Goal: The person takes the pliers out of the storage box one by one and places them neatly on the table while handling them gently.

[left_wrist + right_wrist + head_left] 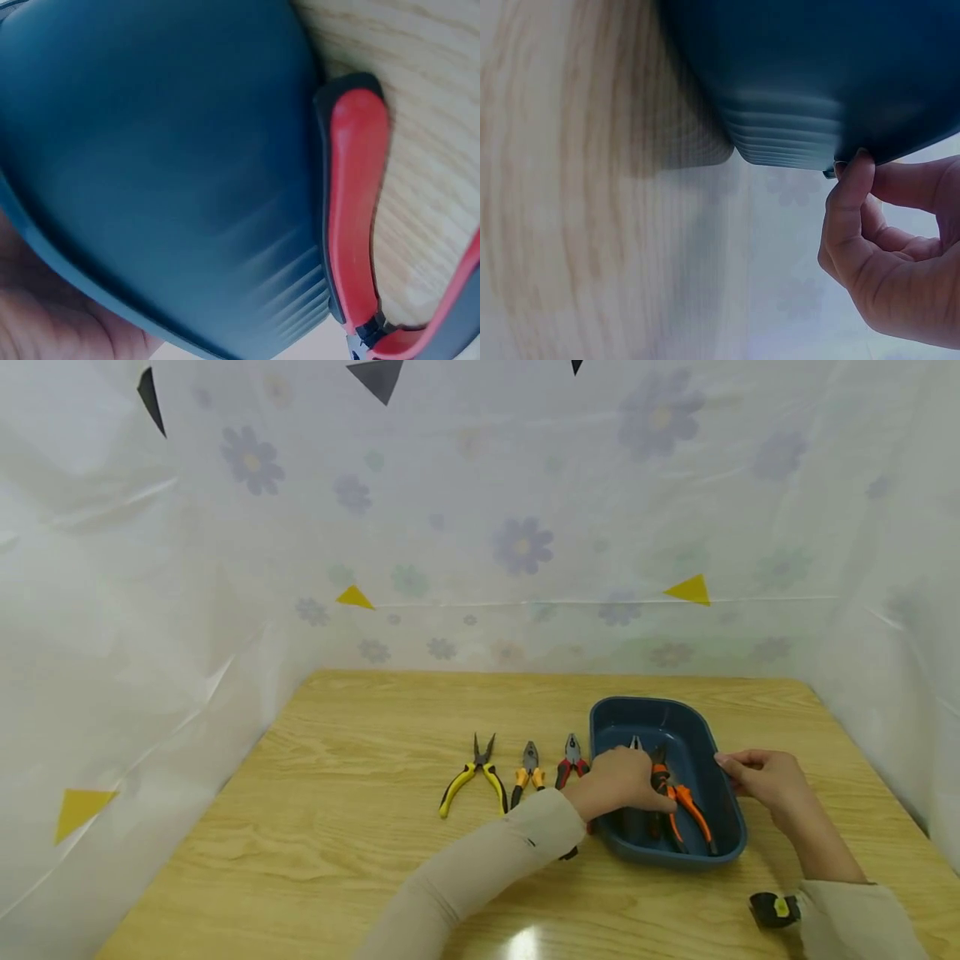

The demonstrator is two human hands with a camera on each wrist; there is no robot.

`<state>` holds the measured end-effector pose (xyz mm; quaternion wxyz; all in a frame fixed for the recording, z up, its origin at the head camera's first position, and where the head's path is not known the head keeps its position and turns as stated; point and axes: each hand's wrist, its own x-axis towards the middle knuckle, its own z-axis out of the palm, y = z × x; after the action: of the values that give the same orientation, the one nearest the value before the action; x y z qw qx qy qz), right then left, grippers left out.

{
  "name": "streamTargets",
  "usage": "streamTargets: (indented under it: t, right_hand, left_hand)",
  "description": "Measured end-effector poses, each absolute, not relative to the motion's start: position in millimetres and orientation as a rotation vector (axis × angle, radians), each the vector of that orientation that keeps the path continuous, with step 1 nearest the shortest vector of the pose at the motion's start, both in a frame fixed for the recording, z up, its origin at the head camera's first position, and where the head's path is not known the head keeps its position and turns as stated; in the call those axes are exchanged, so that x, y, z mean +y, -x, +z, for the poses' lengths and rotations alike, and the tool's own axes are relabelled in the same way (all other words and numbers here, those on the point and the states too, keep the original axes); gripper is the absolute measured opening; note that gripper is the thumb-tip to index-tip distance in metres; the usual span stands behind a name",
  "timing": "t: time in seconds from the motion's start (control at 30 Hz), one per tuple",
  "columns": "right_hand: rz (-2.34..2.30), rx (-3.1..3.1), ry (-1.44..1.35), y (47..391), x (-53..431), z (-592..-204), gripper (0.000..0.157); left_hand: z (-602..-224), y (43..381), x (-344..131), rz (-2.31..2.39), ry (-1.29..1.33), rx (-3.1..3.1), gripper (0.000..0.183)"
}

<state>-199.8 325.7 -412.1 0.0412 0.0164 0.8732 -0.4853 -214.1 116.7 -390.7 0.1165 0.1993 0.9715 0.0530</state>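
Note:
My left hand (617,781) reaches over the near-left side of a dark blue basin (675,858), down among the pliers lying inside. Its fingertips are hidden behind the hand, so I cannot tell whether they grip a tool. The thumb lies across orange-handled pliers (693,817), and a grey pliers tip (636,743) shows just beyond the knuckles. On the basin's right side, my right hand (768,781) pinches the rim between thumb and forefinger, which the right wrist view shows close up on the basin wall (795,127).
Left of the basin, yellow-and-black long-nose pliers (480,768), yellow-orange pliers (530,764) and red-and-black pliers (573,756) lie in a row on the wooden table (300,827). A black tape measure (774,910) sits by the right sleeve. Patterned sheeting (450,527) encloses the table.

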Motion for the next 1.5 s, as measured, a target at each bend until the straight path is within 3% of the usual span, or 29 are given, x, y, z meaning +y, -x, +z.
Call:
streamTargets:
  t: [0.43,0.8,1.5]
  right_hand:
    - [-1.490,2.669,-0.070,199,325,-412,0.051]
    - [-1.504,2.673,-0.063,200,325,-409,0.050]
    - [-1.505,2.669,-0.044,199,325,-413,0.050]
  left_hand:
    - [-384,207,110,0.101,-0.661,2.882,0.045]
    - [-372,199,97,0.251,-0.726,2.954,0.056]
    - [-356,189,45,0.359,-0.784,2.995,0.049]
